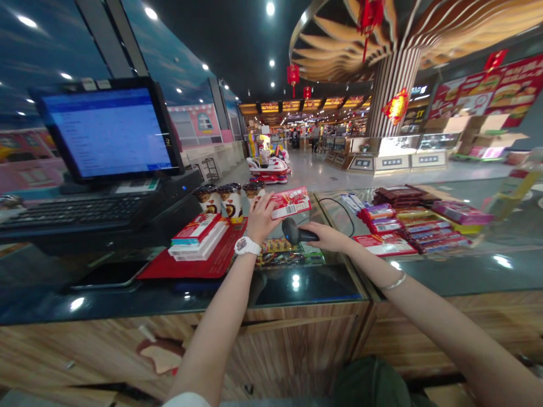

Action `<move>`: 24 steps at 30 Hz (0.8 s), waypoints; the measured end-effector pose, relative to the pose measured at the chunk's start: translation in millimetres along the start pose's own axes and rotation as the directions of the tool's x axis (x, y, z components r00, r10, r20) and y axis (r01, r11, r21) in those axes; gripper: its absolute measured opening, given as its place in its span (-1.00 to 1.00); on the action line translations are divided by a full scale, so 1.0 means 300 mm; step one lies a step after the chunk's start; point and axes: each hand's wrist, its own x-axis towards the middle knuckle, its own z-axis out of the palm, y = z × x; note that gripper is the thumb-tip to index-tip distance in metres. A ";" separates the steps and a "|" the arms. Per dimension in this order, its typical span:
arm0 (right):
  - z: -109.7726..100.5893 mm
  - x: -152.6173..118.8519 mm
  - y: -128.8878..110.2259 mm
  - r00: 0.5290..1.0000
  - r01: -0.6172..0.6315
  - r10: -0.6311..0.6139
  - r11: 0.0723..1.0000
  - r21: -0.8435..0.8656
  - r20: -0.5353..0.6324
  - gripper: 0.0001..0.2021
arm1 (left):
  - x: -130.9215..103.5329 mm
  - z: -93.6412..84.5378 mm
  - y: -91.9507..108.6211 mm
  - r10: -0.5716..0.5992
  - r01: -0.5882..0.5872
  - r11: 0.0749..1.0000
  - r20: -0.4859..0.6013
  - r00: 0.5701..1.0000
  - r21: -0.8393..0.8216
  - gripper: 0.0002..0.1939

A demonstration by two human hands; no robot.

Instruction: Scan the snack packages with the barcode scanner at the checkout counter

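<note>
My left hand, with a white watch at the wrist, is closed on the left end of a red snack box. The box is held up above the counter, and a barcode shows on its near face. Wrapped round the handle of a black barcode scanner is my right hand. The scanner's head is just below the box, apart from it. Several lidded cups stand behind my left hand. A stack of red and white boxes rests on a red bag to the left.
A monitor and keyboard occupy the left side. A dark flat tablet-like device lies near the front edge. Several packaged snacks are spread on the right counter. The scanner's cable loops behind my right hand.
</note>
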 end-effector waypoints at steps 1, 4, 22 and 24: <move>-0.002 0.000 -0.004 1.000 0.010 -0.010 1.000 -0.008 -0.003 -0.43 | 0.000 0.000 0.000 -0.001 0.001 1.000 0.000 1.000 0.002 -0.73; -0.012 -0.002 -0.017 0.999 0.041 -0.041 0.999 -0.018 -0.014 -0.42 | -0.001 -0.003 -0.001 -0.015 0.015 1.000 -0.001 1.000 0.006 -0.73; -0.136 -0.012 -0.125 0.849 -0.040 0.135 0.980 0.193 -0.511 -0.64 | -0.002 -0.010 -0.011 -0.081 0.082 0.997 -0.059 0.995 0.009 -0.70; -0.153 -0.020 -0.123 0.841 -0.076 0.171 0.977 0.200 -0.513 -0.65 | -0.001 -0.012 -0.012 -0.091 0.092 0.996 -0.060 0.994 0.016 -0.71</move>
